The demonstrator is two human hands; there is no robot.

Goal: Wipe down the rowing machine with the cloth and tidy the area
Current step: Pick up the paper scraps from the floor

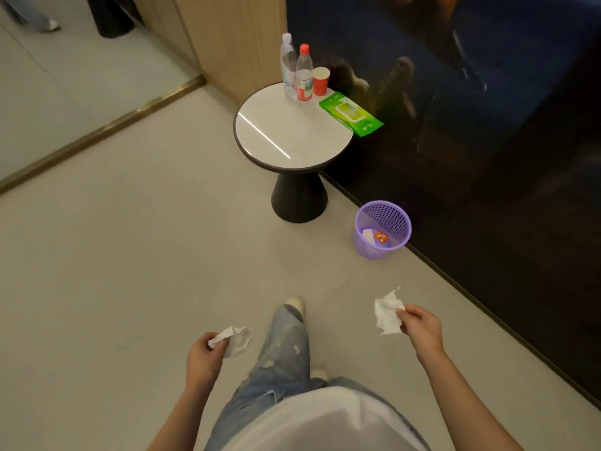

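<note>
Rowing machine: not in view, so the wipe-down itself can't be checked. From the used-looking cloths it is judged prob. finished, w/ the tidy-up stage now in hand.

Left grip (205, 353): fingers are curled round a crumpled cloth (235, 341), which is held low at near left, beside the jeans leg. Right grip (422, 327): a looser cloth (387, 315) is pinched betw. thumb and fingertips and hangs partly unfolded at near right. Neither cloth has been let go of yet.

A purple bin (390, 218) is seen on the floor (130, 255) at mid right, close to the dark glossy wall and just right of the worktop's base. A white scrap (368, 235) and an orange wrapper (380, 236) are already inside it. The bin lies ahead of the right grip, well apart from both cloths.

The round worktop (276, 141) is set further off, centre. At its far edge two water bottles (304, 74) and a red cup (321, 81) are grouped close together. A green wipes pack (349, 113) is laid at the right edge and overhangs it.

Judged done: wiping, most likely. Judged left: both cloths to be binned, approx. a few steps off. After that, the bottles, cup and pack may need to be straightened or cleared. How much of that counts as "tidy" can't be told from here.
</note>
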